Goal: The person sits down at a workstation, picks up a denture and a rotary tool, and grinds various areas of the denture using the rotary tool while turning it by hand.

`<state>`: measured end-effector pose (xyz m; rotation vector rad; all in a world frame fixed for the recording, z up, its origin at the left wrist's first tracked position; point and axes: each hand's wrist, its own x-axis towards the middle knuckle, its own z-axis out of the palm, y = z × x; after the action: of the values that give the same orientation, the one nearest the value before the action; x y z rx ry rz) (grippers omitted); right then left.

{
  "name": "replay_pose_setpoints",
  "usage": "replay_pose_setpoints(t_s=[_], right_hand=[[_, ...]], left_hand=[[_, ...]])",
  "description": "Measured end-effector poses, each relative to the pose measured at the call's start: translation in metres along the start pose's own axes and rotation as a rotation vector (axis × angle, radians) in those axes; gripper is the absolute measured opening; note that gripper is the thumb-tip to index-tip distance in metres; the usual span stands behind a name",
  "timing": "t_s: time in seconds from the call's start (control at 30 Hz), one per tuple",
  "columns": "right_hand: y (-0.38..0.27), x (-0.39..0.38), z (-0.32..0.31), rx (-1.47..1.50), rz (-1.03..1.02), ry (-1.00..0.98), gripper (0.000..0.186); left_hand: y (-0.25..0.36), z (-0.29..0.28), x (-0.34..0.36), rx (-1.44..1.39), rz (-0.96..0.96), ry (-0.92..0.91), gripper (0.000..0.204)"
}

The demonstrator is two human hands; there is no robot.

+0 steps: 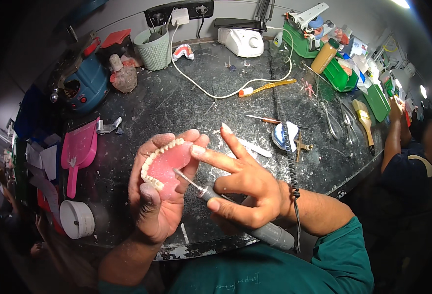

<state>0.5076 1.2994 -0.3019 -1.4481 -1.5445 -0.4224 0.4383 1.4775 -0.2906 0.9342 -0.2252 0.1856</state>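
My left hand (pixel 149 210) is wrapped round an upper denture (pixel 169 165) with a pink base and a curved row of pale teeth, held up above the dark bench. Dust whitens its fingers. In my right hand (pixel 250 188) is a grey rotary handpiece (pixel 272 235), gripped like a pen. Its thin metal bur (pixel 186 179) points at the pink palate and appears to touch it. The right index fingertip rests by the denture's upper right edge. A black coiled cord (pixel 292 171) runs past my right wrist.
Around the bench stand a white control box (pixel 243 41), a pale green basket (pixel 153 51), a blue machine (pixel 81 81) and a pink dustpan (pixel 82 144). A brush (pixel 364 122), pliers (pixel 332 125) and green bins (pixel 341 76) lie right. Another person's arm (pixel 394 130) shows far right.
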Motion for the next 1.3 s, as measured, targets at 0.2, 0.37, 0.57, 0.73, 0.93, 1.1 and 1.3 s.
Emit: replay_pose_setpoints(t_s=[0.2,0.37,0.57,0.73,0.93,1.1,1.3], right_hand=[[0.0,0.001,0.004,-0.002,-0.026,0.043,0.027],[-0.001,0.002,0.004,0.019,-0.002,0.114,0.023],[-0.002,0.002,-0.003,-0.058,0.008,0.027,0.027],[0.001,-0.001,-0.004,-0.042,0.015,-0.002,0.027],[-0.001,0.0,-0.001,-0.011,0.004,0.088,0.031],[-0.003,-0.001,-0.002,0.021,0.011,0.091,0.032],[-0.001,0.002,-0.002,0.017,0.014,0.069,0.029]], left_hand=[[-0.001,-0.001,0.001,-0.034,-0.014,0.015,0.088],[0.0,0.001,0.001,0.031,0.008,0.011,0.09],[-0.001,-0.002,0.0,0.061,0.034,-0.022,0.091],[0.0,-0.002,0.001,0.075,0.037,-0.012,0.09],[0.0,-0.003,0.0,0.075,0.026,-0.011,0.09],[0.0,-0.002,0.001,0.083,0.023,-0.012,0.091],[-0.001,-0.004,0.0,0.096,0.065,-0.038,0.09]])
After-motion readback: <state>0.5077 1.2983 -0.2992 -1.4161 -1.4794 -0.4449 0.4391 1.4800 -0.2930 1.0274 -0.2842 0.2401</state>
